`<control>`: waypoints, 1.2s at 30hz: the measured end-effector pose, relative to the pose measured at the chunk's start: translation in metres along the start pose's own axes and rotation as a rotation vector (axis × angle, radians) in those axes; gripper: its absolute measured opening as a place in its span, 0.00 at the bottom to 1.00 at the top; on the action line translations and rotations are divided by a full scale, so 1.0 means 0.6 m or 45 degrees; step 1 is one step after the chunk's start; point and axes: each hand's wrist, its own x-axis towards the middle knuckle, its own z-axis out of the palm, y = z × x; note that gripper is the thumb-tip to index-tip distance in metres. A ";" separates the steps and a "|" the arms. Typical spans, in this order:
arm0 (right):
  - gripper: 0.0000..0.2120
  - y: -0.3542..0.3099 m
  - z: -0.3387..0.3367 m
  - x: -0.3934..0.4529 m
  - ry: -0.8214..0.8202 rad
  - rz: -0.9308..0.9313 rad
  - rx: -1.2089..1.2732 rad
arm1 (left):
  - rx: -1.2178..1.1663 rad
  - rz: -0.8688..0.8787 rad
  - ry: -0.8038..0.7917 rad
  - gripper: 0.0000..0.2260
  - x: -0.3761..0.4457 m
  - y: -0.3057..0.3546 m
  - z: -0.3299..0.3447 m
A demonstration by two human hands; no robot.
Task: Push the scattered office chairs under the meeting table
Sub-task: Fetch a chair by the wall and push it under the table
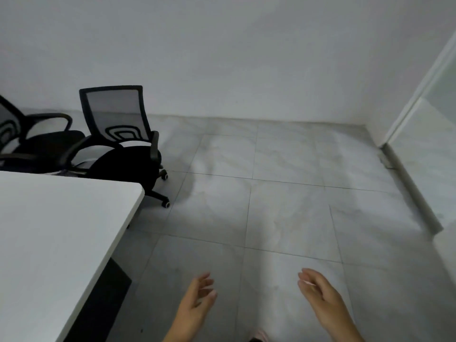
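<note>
Two black office chairs stand at the far side of the white meeting table [61, 230], and both hands hang free over bare floor, so this looks like a pause between chairs rather than a push under way. The left hand [197, 299] and the right hand [320, 294] are loose, fingers slightly spread and curled, grasping nothing and well apart from any chair. The nearer chair [118, 139] sits just beyond the table's rounded corner, its seat close against the far edge and partly hidden by the tabletop; whether it is fully tucked in I cannot tell. The second chair [29, 137] is beside it to the left, cut off by the frame. By my reckoning the next move calls for walking round the corner, taking a backrest by its top rim and rolling the chair in straight so the armrests clear the edge. Each backrest is grey mesh in a stiff black frame with a curved lumbar insert, the armrests are looped black plastic, and the base ends in small castors [165, 204] that should roll easily on the smooth, pale marbled floor tiles [283, 213]. The tabletop is matt, flat and thin-edged over a dark leg panel [103, 292].
</note>
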 end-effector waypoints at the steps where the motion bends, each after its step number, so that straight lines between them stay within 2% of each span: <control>1: 0.10 -0.019 0.008 0.041 -0.017 -0.018 0.005 | 0.001 0.000 0.010 0.17 0.033 0.019 -0.001; 6: 0.09 -0.060 0.040 0.176 -0.160 0.061 -0.044 | -0.041 -0.077 0.150 0.13 0.151 0.052 -0.003; 11: 0.10 -0.107 0.087 0.343 -0.195 0.116 -0.084 | -0.093 -0.163 0.249 0.11 0.308 0.055 -0.003; 20: 0.10 -0.338 0.204 0.686 -0.244 -0.047 -0.052 | -0.040 -0.008 0.141 0.12 0.691 0.235 -0.035; 22: 0.10 -0.370 0.218 0.737 -0.245 -0.039 -0.045 | -0.021 -0.016 0.130 0.16 0.756 0.260 -0.041; 25: 0.10 -0.399 0.243 0.808 -0.203 0.020 -0.040 | -0.045 -0.059 0.164 0.12 0.840 0.274 -0.047; 27: 0.09 -0.414 0.259 0.859 -0.174 0.055 -0.076 | -0.095 -0.120 0.224 0.11 0.895 0.271 -0.046; 32: 0.09 -0.483 0.317 1.052 -0.173 0.065 -0.146 | -0.163 -0.173 0.418 0.17 1.085 0.297 -0.052; 36: 0.09 -0.607 0.381 1.283 -0.346 -0.070 -0.141 | -0.187 -0.131 0.479 0.13 1.281 0.375 -0.078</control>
